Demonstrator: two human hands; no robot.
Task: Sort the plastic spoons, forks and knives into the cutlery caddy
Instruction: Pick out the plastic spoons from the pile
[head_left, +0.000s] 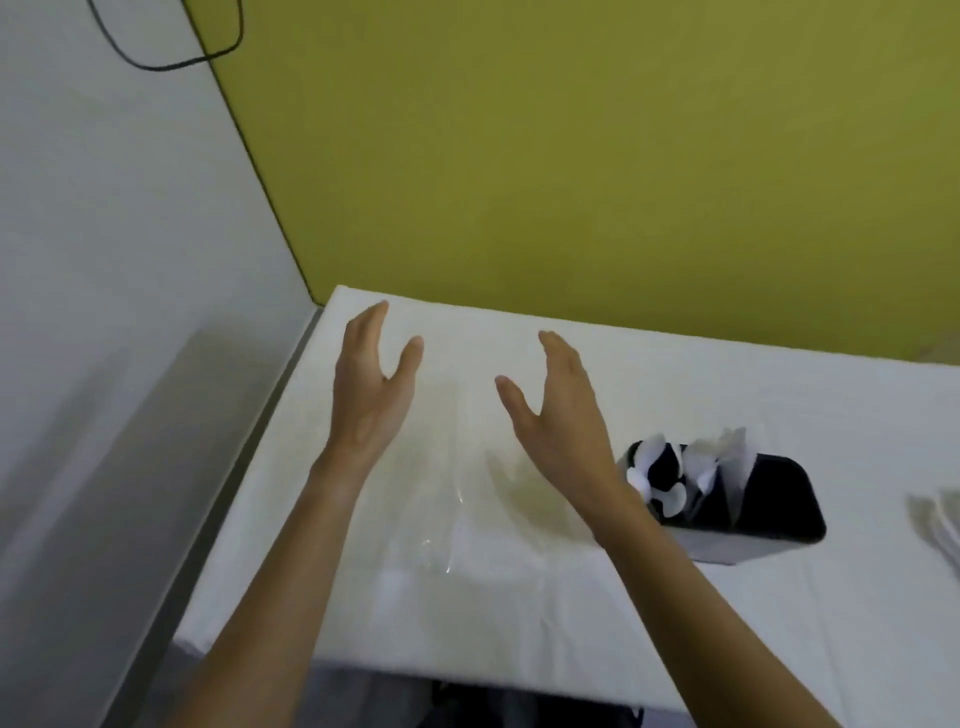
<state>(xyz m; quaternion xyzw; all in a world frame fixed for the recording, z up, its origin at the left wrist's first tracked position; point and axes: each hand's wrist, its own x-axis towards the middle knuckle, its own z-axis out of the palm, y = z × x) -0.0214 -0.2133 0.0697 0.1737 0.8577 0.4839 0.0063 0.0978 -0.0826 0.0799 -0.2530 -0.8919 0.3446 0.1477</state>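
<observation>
A black cutlery caddy (769, 514) stands on the white table (571, 613), right of centre. White plastic cutlery (670, 467) sticks up out of its compartments; the blur hides which pieces sit where. My left hand (371, 384) and my right hand (558, 410) are both raised above the table's left half, palms facing each other, fingers apart, holding nothing. My right wrist lies just left of the caddy. A clear plastic sheet or bag (467, 499) lies flat on the cloth under my hands.
A pale stack, perhaps napkins or plates (943, 514), sits at the table's right edge. A yellow-green wall (571, 156) rises behind the table and a grey wall (104, 260) with a black cable (171, 62) stands on the left.
</observation>
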